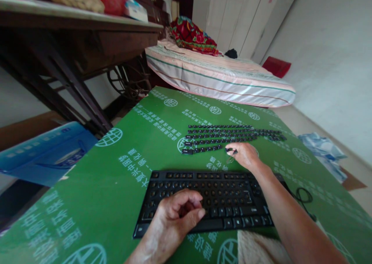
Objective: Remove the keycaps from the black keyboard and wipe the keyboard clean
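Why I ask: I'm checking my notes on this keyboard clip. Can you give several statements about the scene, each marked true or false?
1. The keyboard lies on a green board. True.
2. Every key on the keyboard has its cap on. False: most sockets are bare; caps show mainly in the near rows.
3. Loose keycaps lie in rows beyond the keyboard. True.
4. The right hand rests on the keyboard. False: it is out at the nearest row of loose keycaps, fingertips pinching a dark keycap.
5. The left hand lies flat and open. False: it is curled, resting on the keyboard's near left part.
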Available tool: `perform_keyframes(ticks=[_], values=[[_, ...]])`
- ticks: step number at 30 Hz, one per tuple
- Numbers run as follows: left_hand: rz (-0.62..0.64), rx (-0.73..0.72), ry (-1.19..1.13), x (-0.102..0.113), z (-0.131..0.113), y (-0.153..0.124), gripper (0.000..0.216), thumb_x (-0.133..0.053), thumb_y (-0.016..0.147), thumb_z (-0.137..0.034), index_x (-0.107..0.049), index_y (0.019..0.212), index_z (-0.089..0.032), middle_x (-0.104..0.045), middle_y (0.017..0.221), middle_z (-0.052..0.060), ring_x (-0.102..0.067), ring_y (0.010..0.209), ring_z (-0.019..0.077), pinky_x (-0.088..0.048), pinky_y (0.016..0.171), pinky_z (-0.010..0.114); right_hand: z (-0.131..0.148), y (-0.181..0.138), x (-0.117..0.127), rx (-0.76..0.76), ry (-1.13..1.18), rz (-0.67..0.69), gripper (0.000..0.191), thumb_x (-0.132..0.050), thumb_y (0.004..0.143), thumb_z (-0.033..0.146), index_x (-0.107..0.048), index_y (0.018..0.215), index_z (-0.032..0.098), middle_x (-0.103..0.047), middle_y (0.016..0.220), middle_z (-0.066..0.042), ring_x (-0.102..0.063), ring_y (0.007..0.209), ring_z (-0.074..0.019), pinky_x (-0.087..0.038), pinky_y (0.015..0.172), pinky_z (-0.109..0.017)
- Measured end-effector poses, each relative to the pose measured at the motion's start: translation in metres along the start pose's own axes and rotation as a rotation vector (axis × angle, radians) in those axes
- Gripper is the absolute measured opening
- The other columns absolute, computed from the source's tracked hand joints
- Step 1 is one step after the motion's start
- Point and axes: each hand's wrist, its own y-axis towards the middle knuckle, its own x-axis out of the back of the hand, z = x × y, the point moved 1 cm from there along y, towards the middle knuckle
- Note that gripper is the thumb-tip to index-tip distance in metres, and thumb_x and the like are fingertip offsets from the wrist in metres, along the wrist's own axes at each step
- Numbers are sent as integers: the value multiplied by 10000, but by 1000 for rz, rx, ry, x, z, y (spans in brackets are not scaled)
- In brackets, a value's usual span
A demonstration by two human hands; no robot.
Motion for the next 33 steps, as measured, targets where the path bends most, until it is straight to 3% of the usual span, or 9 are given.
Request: perform_keyframes(ticks=[33], values=[[-15, -26, 29, -1, 0, 1, 90, -677, 696, -228, -672, 773, -182, -587, 657, -10, -505, 558, 103, -413, 503, 182, 4, 8, 0, -21, 20, 19, 250, -634, 765, 217, -705, 973, 337, -736, 904, 11, -682, 836, -188, -484, 679, -268]])
